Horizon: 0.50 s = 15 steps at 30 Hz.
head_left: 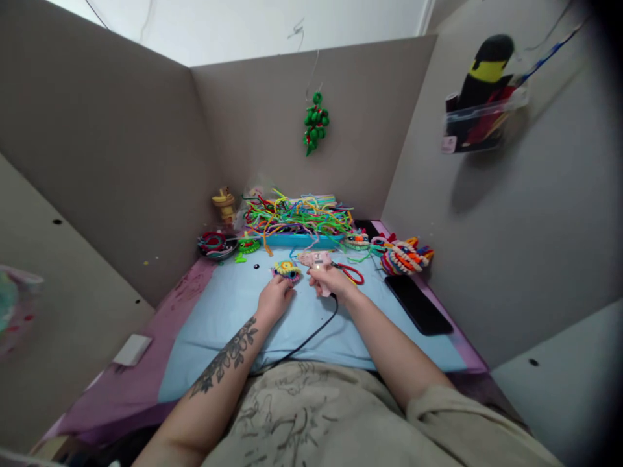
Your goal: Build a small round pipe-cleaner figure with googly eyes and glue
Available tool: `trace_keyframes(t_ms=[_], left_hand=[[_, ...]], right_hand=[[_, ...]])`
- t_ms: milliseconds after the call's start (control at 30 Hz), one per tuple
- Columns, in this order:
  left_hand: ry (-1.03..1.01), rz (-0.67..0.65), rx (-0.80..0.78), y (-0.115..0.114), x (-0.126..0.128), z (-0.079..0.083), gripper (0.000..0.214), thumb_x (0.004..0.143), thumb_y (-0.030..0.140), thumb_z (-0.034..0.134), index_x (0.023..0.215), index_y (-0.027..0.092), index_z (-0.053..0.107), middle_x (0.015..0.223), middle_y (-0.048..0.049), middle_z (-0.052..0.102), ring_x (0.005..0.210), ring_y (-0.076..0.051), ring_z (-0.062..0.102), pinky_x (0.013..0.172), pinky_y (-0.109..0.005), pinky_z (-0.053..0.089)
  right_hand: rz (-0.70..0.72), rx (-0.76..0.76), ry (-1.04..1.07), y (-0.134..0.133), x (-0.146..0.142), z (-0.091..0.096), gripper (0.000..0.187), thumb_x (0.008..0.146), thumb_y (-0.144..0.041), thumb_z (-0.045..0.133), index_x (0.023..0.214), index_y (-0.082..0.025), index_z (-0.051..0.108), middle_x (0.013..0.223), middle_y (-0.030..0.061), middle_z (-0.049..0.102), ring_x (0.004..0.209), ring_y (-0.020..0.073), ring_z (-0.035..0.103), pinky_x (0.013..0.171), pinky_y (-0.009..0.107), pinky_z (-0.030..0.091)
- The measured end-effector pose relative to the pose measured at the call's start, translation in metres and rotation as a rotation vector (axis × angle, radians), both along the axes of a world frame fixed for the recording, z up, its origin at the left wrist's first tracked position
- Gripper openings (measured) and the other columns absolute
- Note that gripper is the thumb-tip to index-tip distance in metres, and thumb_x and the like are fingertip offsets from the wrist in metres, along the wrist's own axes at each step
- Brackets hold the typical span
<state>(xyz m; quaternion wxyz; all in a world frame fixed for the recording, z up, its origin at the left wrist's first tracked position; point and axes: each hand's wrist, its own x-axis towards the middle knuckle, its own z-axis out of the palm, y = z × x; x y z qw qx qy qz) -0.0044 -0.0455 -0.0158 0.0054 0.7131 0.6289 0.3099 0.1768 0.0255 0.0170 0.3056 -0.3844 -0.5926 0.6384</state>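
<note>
On the light blue mat (228, 311), the left hand (273, 299) lay with its fingers bent around the near side of a little round fuzzy piece (287, 269), holding it down. That piece had many colours, with yellow in the middle. It sat flat on the mat, just in front of the blue tray (292, 240). The right hand (332, 281) was closed tight around a pink glue gun (315, 260). The gun's tip pointed left, toward the fuzzy piece, and was very near it; I could not tell if they touched. A black cord (311, 336) ran from the gun back across the mat toward the person's body.

Red scissors (353, 274) lay just beside the right hand. A black phone (418, 305) lay flat farther right, at the mat's edge. A big messy pile of fuzzy wires (296, 216) in many colours filled the blue tray at the back. More fuzzy things (403, 257) sat by the right wall. A round dish (214, 245) stood at the back left. A green ornament (315, 124) hung on the back wall.
</note>
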Motion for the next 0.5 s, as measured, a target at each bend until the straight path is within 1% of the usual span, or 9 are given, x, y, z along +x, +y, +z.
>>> trace_keyframes(t_ms=[167,300,400,500], left_hand=[[0.032,-0.015,-0.031,0.004,0.001,-0.002,0.009,0.077,0.022,0.055,0.078,0.022,0.064,0.086,-0.0045,0.06,0.077,-0.017,0.056,0.066,-0.026,0.042],[0.05,-0.005,-0.058,0.005,0.001,-0.003,0.01,0.078,0.023,0.053,0.079,0.022,0.063,0.085,-0.0036,0.059,0.076,-0.017,0.056,0.064,-0.025,0.042],[-0.033,-0.023,-0.019,0.004,0.0,-0.002,0.012,0.081,0.022,0.049,0.083,0.021,0.061,0.087,-0.0043,0.059,0.078,-0.017,0.056,0.067,-0.025,0.042],[-0.22,-0.002,0.048,0.004,-0.003,0.0,0.014,0.083,0.022,0.044,0.083,0.019,0.057,0.079,-0.0031,0.058,0.073,-0.016,0.055,0.067,-0.026,0.042]], right_hand=[[0.071,0.029,-0.064,-0.008,0.005,0.007,0.029,0.072,-0.041,0.059,0.061,-0.015,0.059,0.037,-0.0023,0.05,0.033,0.0075,0.045,0.032,0.016,0.031],[0.094,0.013,-0.026,-0.011,0.007,0.011,0.028,0.069,-0.04,0.062,0.059,-0.015,0.056,0.042,-0.0023,0.053,0.034,0.0068,0.044,0.033,0.016,0.033],[0.062,-0.019,0.039,-0.011,0.006,0.012,0.026,0.066,-0.039,0.065,0.065,-0.015,0.057,0.05,-0.0018,0.057,0.035,0.0065,0.045,0.033,0.017,0.036],[0.031,-0.056,0.076,-0.01,0.003,0.01,0.027,0.064,-0.039,0.067,0.072,-0.014,0.059,0.055,-0.0013,0.06,0.035,0.0078,0.048,0.033,0.018,0.038]])
